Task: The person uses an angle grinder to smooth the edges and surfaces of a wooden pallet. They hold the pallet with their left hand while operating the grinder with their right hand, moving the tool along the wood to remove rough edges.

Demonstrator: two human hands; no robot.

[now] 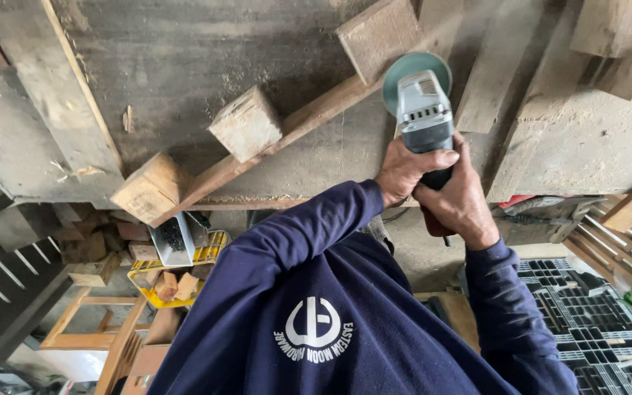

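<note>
Both my left hand (404, 172) and right hand (459, 197) clamped the grey angle grinder (424, 117); beyond my grip, its green disc (407, 69) could have snagged the long wooden strip (287, 132) and kicked back.

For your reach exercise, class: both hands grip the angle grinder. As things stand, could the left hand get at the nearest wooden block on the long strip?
Probably yes. The left hand is wrapped around the angle grinder, so it must let go first; nothing lies between it and the wooden block.
</note>
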